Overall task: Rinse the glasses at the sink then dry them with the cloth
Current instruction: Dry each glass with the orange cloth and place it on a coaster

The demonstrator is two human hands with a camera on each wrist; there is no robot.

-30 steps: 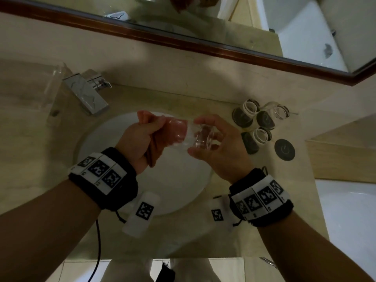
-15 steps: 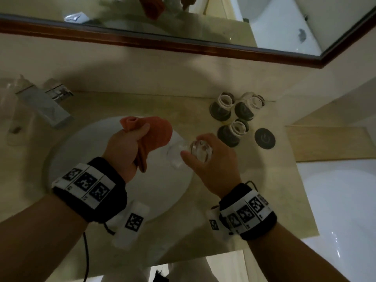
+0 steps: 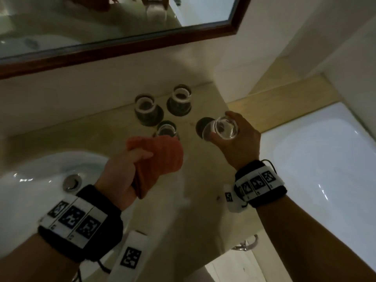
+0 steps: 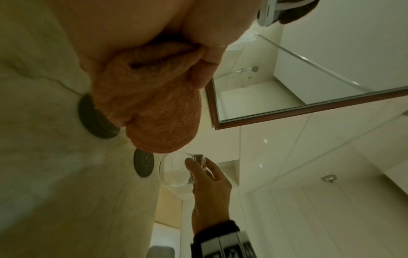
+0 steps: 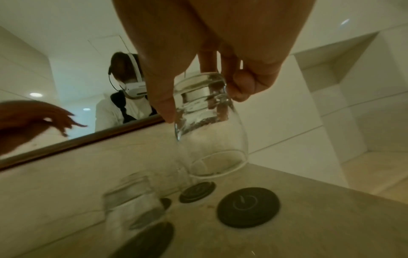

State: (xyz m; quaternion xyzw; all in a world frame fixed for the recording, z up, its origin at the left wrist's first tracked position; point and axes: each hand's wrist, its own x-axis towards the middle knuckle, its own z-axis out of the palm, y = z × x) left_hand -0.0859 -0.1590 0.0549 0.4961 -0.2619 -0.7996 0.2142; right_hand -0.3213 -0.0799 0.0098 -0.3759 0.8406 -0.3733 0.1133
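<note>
My right hand (image 3: 234, 137) grips a clear glass (image 3: 224, 127) by its thick base, mouth down, just above an empty black coaster (image 3: 202, 127) on the beige counter (image 3: 203, 180). In the right wrist view the glass (image 5: 209, 139) hangs over the coaster (image 5: 248, 207) without touching it. My left hand (image 3: 130, 167) holds a bunched orange cloth (image 3: 162, 157) over the counter, left of the glass and apart from it. Three more glasses (image 3: 147, 107) stand mouth down on coasters behind the cloth. In the left wrist view the cloth (image 4: 159, 113) fills my palm.
The white sink basin (image 3: 40, 169) with its drain (image 3: 72, 181) lies at the lower left. A brown-framed mirror (image 3: 122, 45) runs along the wall behind the counter. A white bathtub (image 3: 325, 159) sits past the counter's right edge.
The cloth has come out of the glass. My right hand has carried the glass right, from over the sink to above the empty coaster. My left hand has followed with the cloth.
</note>
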